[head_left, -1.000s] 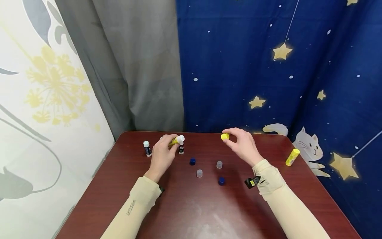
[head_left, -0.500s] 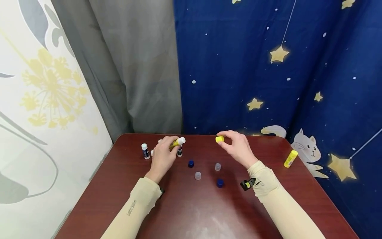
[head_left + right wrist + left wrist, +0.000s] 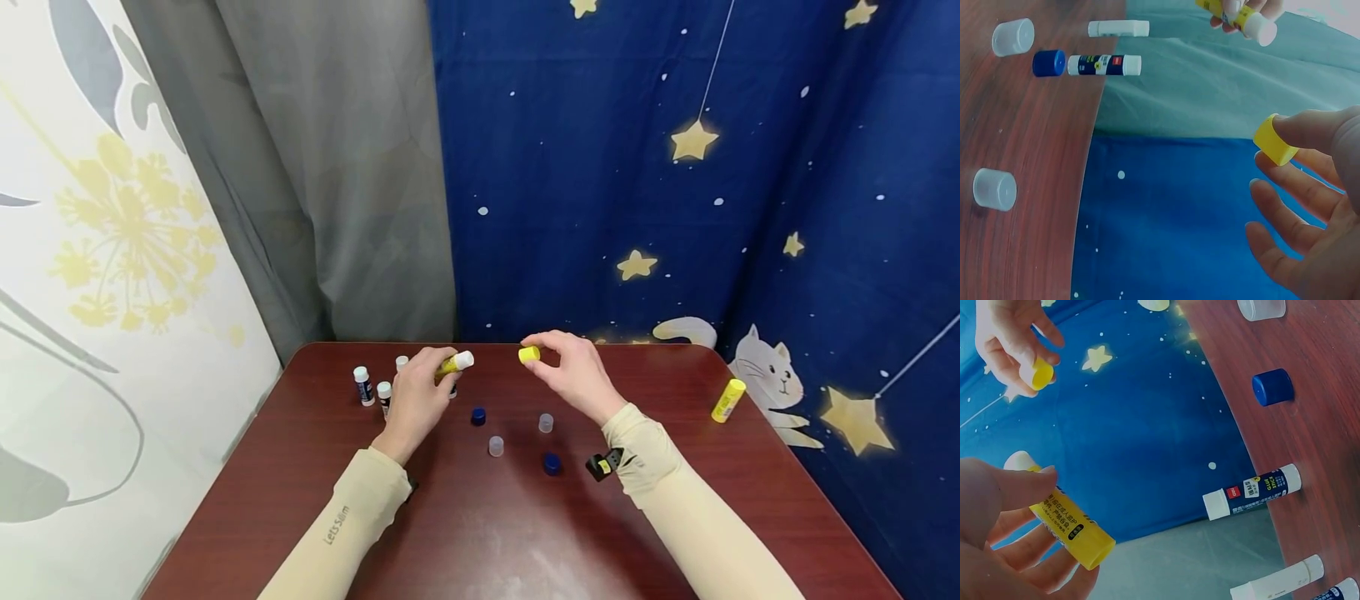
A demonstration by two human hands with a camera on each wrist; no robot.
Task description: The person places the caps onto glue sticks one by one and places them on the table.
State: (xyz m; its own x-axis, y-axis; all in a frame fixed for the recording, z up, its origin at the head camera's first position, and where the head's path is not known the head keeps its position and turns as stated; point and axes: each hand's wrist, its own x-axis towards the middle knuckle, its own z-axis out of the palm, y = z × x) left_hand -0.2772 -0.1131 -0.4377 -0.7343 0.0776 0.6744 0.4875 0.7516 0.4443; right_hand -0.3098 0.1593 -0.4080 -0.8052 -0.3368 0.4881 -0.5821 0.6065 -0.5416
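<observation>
Hands: two, both above the counter [image 3: 480,533]. Left hand [image 3: 420,400]: fingers curled round one uncapped yellow stick [image 3: 1075,528], white end outward. Right hand [image 3: 573,375]: thumb and forefinger pinch one yellow cap [image 3: 529,355], other fingers loosely extended. Cap and stick apart, in the air.

Counts on counter, head view: clear caps [image 3: 496,447], two; blue caps [image 3: 552,464], two; capped yellow stick [image 3: 728,401], one, near the right edge; white-topped sticks [image 3: 363,386], four, one mostly behind the left hand.

Left wrist view adds "GLUE STICK" lettering on a navy-labelled stick [image 3: 1252,492]; right wrist view gives a white-bodied stick [image 3: 1119,29] at full length. Capped yellow stick: head view only.
</observation>
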